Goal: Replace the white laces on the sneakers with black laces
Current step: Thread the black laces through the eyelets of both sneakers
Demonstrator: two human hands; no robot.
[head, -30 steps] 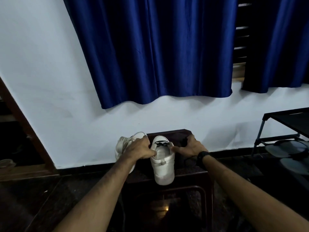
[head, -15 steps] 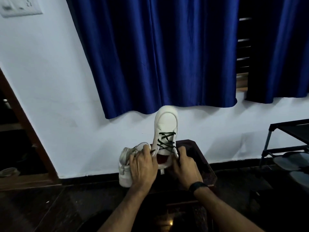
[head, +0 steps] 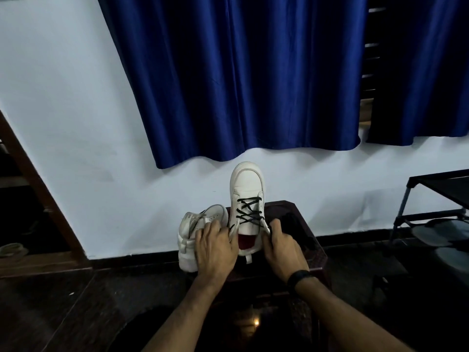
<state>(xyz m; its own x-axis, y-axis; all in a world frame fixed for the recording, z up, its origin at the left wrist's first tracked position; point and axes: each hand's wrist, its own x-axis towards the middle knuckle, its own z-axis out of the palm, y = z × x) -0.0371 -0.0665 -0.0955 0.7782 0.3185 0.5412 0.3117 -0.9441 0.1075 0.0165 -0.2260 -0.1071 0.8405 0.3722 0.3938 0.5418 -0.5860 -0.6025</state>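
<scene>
White sneaker (head: 247,196) with black laces (head: 250,212) stands tipped up, toe at 12 o'clock, red lining showing at the heel opening. It sits on a dark wooden counter (head: 317,252) against the white wall (head: 76,123). Right hand (head: 285,252) grips the sneaker's collar at its 4 o'clock side, fingers (head: 275,228) curled tight on the edge and what looks like a black lace end. Black band (head: 299,275) on that wrist. Left hand (head: 215,250) holds the collar at the 8 o'clock side, thumb side pinching the rim; its outer fingers (head: 205,228) spread flatter and touch the second sneaker (head: 195,237). That second sneaker stands just beside the first at 9 o'clock, heel toward the viewer, pale laces at its top; cannot tell their state in detail. A dark bundle (head: 294,224) lies on the counter at 3 o'clock of the laced sneaker; cannot tell what it is. Blue curtain (head: 241,77) hangs above at 12 o'clock. Black metal rack (head: 436,207) with footwear at far 3 o'clock. Brown door frame (head: 33,179) at 9 o'clock.
</scene>
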